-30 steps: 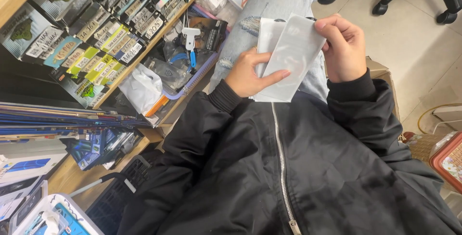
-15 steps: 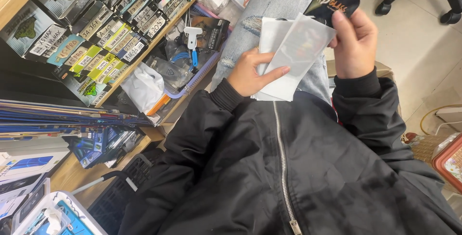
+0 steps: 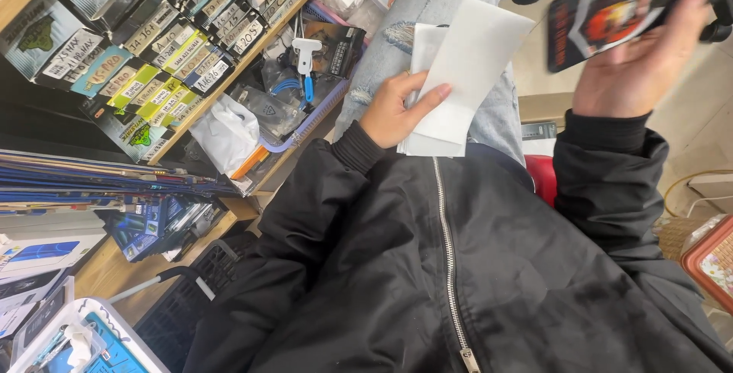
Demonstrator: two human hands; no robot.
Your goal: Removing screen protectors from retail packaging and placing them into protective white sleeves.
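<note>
The left hand (image 3: 391, 112) pinched a white sleeve (image 3: 466, 75) over the lap, thumb on its face, fingers behind. The right hand (image 3: 640, 67), raised well apart, gripped a dark printed case (image 3: 611, 10). Labelled boxes (image 3: 145, 52) lined the wooden shelf (image 3: 252, 60) at left.

Bright, even indoor light, soft shadows; the raised right hand (image 3: 637, 67) is slightly motion-blurred.

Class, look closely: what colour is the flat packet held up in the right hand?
The flat packet is mostly black with a red-orange picture on its face, seen in the head view.
</note>
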